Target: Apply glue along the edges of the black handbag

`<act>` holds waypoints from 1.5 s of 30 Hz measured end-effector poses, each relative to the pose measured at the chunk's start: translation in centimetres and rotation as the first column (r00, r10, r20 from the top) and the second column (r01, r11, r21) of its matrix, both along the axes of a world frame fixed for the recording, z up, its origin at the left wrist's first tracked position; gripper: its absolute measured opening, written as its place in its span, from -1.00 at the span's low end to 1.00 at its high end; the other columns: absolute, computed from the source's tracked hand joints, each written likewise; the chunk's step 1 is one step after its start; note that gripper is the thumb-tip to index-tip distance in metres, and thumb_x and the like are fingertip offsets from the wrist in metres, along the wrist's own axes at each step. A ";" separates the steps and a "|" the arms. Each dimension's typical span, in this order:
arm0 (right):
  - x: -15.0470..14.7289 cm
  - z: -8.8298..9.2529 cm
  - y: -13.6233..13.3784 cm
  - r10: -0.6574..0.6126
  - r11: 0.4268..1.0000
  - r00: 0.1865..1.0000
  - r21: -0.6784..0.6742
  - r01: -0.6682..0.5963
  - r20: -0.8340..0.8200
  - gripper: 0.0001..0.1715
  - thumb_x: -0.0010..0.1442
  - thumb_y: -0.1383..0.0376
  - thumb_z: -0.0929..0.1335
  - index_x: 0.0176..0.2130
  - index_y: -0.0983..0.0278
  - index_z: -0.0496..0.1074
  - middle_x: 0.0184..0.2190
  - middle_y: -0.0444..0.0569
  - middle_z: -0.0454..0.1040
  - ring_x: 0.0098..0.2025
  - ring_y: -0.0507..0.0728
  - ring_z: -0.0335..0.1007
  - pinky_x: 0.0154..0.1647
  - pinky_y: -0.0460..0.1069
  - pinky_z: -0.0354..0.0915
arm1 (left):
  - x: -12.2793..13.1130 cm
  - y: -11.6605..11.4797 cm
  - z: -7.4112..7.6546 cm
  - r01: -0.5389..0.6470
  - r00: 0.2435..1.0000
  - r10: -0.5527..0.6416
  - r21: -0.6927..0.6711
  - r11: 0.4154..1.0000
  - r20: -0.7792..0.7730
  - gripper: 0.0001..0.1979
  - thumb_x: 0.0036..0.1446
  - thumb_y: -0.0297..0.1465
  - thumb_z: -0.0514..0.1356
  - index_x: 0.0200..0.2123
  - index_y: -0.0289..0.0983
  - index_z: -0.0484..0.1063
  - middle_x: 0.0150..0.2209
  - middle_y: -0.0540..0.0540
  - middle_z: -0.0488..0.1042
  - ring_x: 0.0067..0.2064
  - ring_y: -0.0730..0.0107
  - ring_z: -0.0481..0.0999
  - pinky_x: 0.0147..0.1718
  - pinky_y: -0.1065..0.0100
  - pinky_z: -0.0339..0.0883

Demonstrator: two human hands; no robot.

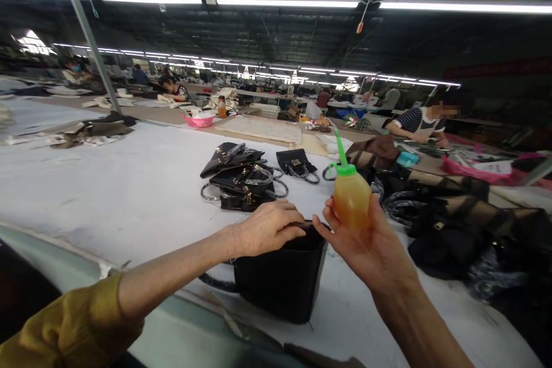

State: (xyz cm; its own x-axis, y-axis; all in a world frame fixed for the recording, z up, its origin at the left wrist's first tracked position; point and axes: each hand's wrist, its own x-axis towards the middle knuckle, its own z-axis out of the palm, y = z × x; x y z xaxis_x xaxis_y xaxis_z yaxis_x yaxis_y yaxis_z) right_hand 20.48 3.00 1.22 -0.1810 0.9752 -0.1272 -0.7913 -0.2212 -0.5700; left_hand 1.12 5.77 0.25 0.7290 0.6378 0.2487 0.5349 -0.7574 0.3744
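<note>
A black handbag (280, 284) stands upright on the white-topped table close in front of me, its top open and one wrapped handle hanging at its left side. My left hand (269, 229) lies across the left part of its rim, fingers bent over the edge; their undersides are hidden. In my right hand (366, 250) is a soft squeeze bottle (351, 201) with amber liquid and a green spout pointing up. The bottle is tilted slightly and held just right of the bag's opening, with the right fingertips close to the rim.
Several small black handbags (244, 175) are heaped beyond my hands, with another black bag (296, 162) beside them. Larger dark bags (457, 230) crowd the right side. Farther back are a pink basket (199, 121), a pale board (261, 128) and a co-worker in stripes (416, 122).
</note>
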 end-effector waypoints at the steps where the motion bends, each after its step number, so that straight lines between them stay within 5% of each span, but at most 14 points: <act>1: 0.0 -0.1 0.0 0.000 1.000 1.000 0.003 0.000 0.010 -0.58 0.09 0.01 0.38 -0.23 0.29 0.50 -0.33 0.00 0.53 -0.26 0.12 0.42 -0.04 0.18 0.28 | 0.1 -0.2 0.2 0.024 0.999 -0.025 -0.013 1.000 -0.025 -0.73 0.20 -0.23 0.03 -0.24 -0.25 0.43 -0.28 -0.09 0.45 -0.20 0.34 0.41 -0.22 0.44 0.20; 4: -0.1 -0.3 -0.1 -0.012 1.000 0.999 0.009 0.012 0.035 -0.59 0.10 0.02 0.37 -0.23 0.29 0.50 -0.33 0.00 0.54 -0.24 0.14 0.43 -0.02 0.19 0.27 | 0.4 -0.4 0.6 0.018 0.998 -0.024 -0.101 0.995 -0.063 -0.66 0.10 -0.14 0.14 -0.21 -0.27 0.44 -0.33 -0.07 0.47 -0.30 0.34 0.43 -0.34 0.43 0.21; 9: 0.0 -0.3 -0.8 -0.020 1.000 0.996 -0.015 0.022 0.086 -0.58 0.12 0.01 0.36 -0.21 0.29 0.50 -0.32 0.07 0.56 -0.12 0.24 0.41 -0.02 0.32 0.25 | 0.6 -0.1 1.2 0.009 0.999 -0.019 -0.349 0.937 -0.026 -0.62 0.22 -0.19 -0.03 -0.16 -0.30 0.45 -0.38 -0.04 0.48 -0.39 0.43 0.41 -0.45 0.48 0.19; 13: 0.1 -0.2 -1.5 -0.061 0.997 0.993 -0.035 0.065 0.099 -0.59 0.12 0.00 0.36 -0.21 0.26 0.50 -0.30 0.03 0.57 -0.09 0.25 0.40 0.01 0.35 0.21 | 0.9 -0.2 1.3 -0.081 0.975 0.016 -0.288 0.954 -0.221 -0.76 0.04 -0.28 0.15 -0.29 -0.31 0.50 -0.48 -0.02 0.47 -0.48 0.43 0.35 -0.56 0.45 0.09; 18: 0.1 -0.2 -2.6 -0.105 0.993 0.989 -0.048 0.110 0.103 -0.62 0.11 0.04 0.38 -0.17 0.23 0.49 -0.24 -0.01 0.56 -0.09 0.25 0.42 0.01 0.37 0.21 | 1.3 -0.4 1.5 -0.109 0.952 0.010 -0.310 0.945 -0.305 -0.81 0.04 -0.32 0.12 -0.38 -0.27 0.50 -0.51 -0.01 0.46 -0.50 0.44 0.35 -0.57 0.46 0.09; 23: 0.4 -0.2 -3.5 -0.175 0.981 0.978 -0.061 0.182 0.111 -0.62 0.11 0.05 0.39 -0.15 0.22 0.48 -0.22 -0.02 0.56 -0.10 0.30 0.42 -0.06 0.40 0.27 | -2.4 -0.2 2.0 -0.260 0.924 0.194 -0.166 0.951 -0.331 -0.76 -0.11 -0.57 0.07 -0.42 -0.24 0.50 -0.44 -0.03 0.49 -0.35 0.36 0.43 -0.39 0.43 0.21; 29: 0.3 0.1 -4.0 -0.178 0.980 0.971 -0.066 0.190 0.158 -0.60 0.12 0.03 0.37 -0.12 0.20 0.46 -0.20 -0.04 0.56 -0.10 0.29 0.43 -0.11 0.33 0.36 | -10.8 -0.6 -1.8 -0.315 0.939 0.342 -0.333 0.889 0.026 -0.70 -0.21 -0.72 -0.02 -0.49 -0.34 0.42 -0.41 -0.01 0.42 -0.36 0.49 0.39 -0.33 0.49 0.27; 32: 0.5 -0.1 -4.1 -0.164 0.983 0.967 -0.053 0.177 0.196 -0.60 0.12 0.02 0.36 -0.10 0.16 0.45 -0.22 -0.08 0.56 -0.12 0.27 0.44 -0.12 0.28 0.40 | -13.5 -0.9 -4.6 -0.372 0.927 0.375 -0.155 0.915 -0.009 -0.66 -0.20 -0.75 -0.04 -0.53 -0.32 0.43 -0.18 -0.10 0.43 -0.12 0.38 0.39 -0.14 0.39 0.28; 35: 0.7 -0.3 -4.0 -0.156 0.983 0.960 -0.060 0.174 0.231 -0.56 0.11 0.01 0.36 -0.05 0.13 0.41 -0.22 -0.10 0.56 -0.11 0.28 0.43 -0.13 0.27 0.41 | -15.0 -0.5 -5.6 -0.427 0.892 0.424 0.019 0.904 -0.156 -0.55 -0.17 -0.76 -0.04 -0.39 -0.26 0.52 0.11 -0.13 0.29 0.14 0.20 0.22 0.06 0.21 0.15; 40: 0.7 -0.5 -4.0 -0.158 0.983 0.954 -0.050 0.176 0.256 -0.53 0.11 0.01 0.36 -0.03 0.15 0.40 -0.20 -0.07 0.55 -0.07 0.30 0.41 -0.13 0.27 0.41 | -14.3 0.2 -2.0 -0.576 0.808 0.518 -0.189 0.795 -0.283 -0.55 -0.12 -0.69 -0.05 -0.33 -0.23 0.54 0.03 -0.08 0.40 0.00 0.29 0.40 -0.06 0.35 0.28; 42: 0.5 -0.4 -4.0 -0.164 0.982 0.952 -0.046 0.181 0.259 -0.54 0.12 0.02 0.36 -0.03 0.16 0.41 -0.19 -0.06 0.55 -0.08 0.29 0.42 -0.13 0.26 0.42 | -12.6 -0.2 0.1 -0.646 0.757 0.620 -0.094 0.758 -0.207 -0.60 -0.11 -0.66 -0.05 -0.37 -0.23 0.53 -0.03 -0.06 0.43 -0.06 0.30 0.45 -0.08 0.35 0.30; 43: 0.5 -0.4 -4.1 -0.168 0.982 0.950 -0.046 0.186 0.262 -0.55 0.12 0.02 0.36 -0.04 0.16 0.41 -0.20 -0.06 0.55 -0.09 0.29 0.42 -0.13 0.25 0.42 | -11.5 -0.6 1.1 -0.646 0.758 0.635 -0.030 0.763 -0.149 -0.61 -0.10 -0.66 -0.04 -0.38 -0.24 0.52 -0.03 -0.05 0.44 -0.06 0.29 0.44 -0.06 0.32 0.28; 45: 0.4 -0.3 -4.1 -0.173 0.980 0.948 -0.050 0.193 0.267 -0.58 0.13 0.02 0.35 -0.07 0.17 0.43 -0.21 -0.08 0.56 -0.10 0.28 0.43 -0.12 0.25 0.41 | -9.0 -1.7 2.6 -0.454 0.891 0.454 0.010 0.891 0.014 -0.58 -0.10 -0.68 -0.04 -0.32 -0.23 0.51 -0.01 -0.04 0.42 0.01 0.34 0.39 0.01 0.36 0.22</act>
State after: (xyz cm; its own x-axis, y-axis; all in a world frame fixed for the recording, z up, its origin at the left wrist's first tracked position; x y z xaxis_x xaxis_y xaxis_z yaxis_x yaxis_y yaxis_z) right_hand 20.88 -1.10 0.88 0.0488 0.9744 -0.2196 -0.6484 -0.1364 -0.7490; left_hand -7.89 4.08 2.86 0.3580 0.8953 0.2650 0.8175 -0.4377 0.3743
